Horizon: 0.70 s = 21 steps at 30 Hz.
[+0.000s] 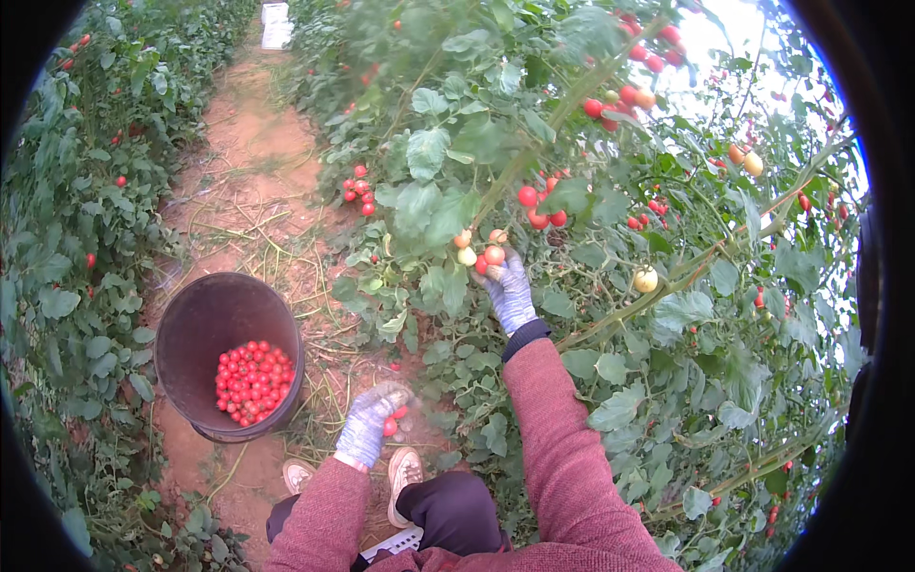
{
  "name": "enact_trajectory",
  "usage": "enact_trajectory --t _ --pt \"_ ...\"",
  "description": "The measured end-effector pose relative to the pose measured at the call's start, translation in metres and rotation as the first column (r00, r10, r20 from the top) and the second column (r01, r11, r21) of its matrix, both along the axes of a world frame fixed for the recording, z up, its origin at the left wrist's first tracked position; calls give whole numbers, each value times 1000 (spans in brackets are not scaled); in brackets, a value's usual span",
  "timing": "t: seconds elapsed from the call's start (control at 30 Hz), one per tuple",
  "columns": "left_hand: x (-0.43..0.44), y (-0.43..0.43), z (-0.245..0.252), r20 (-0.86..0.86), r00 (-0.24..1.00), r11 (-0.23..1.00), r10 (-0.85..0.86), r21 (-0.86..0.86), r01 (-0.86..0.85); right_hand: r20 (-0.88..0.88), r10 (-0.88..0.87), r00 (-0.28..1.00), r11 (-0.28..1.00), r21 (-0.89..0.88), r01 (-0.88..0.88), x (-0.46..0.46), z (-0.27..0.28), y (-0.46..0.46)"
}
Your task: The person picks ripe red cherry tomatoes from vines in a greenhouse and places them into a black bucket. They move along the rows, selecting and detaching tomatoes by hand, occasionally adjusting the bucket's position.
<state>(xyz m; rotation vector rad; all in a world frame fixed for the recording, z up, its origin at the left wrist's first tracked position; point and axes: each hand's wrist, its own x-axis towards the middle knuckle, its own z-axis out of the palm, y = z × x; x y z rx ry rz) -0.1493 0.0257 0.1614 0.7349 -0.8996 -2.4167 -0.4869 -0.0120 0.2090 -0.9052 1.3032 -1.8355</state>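
My left hand, in a grey-white knitted glove, is curled around a few red cherry tomatoes above the path, right of the bucket. My right hand, gloved alike, reaches into the tomato plants with its fingers at a cluster of cherry tomatoes, some red, some pale. Leaves and fruit partly hide those fingertips, so their grip is unclear. A dark plastic bucket stands on the ground at the left, with many red cherry tomatoes at its bottom.
Leafy tomato rows flank a reddish dirt path strewn with cut stems. Thick vines slant across the right side, bearing more fruit. White containers stand far up the path. Below me are my shoes and a white slatted plastic object.
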Motion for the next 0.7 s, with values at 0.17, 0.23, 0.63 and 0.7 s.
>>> enact_trajectory --t 0.17,0.23,0.63,0.7 --pt "-2 0 -3 -6 1000 995 0 -95 0 -131 -185 974 982 2 187 22 -3 3" --pt "-4 1 6 -12 1000 994 -17 -108 16 -221 -279 934 959 -24 281 19 -8 8" --pt "1 -2 12 7 1000 992 -24 -126 25 -16 -515 857 857 16 515 30 -3 8" --pt "-1 -1 11 16 999 990 -30 -138 32 -45 -517 855 855 25 518 34 5 12"
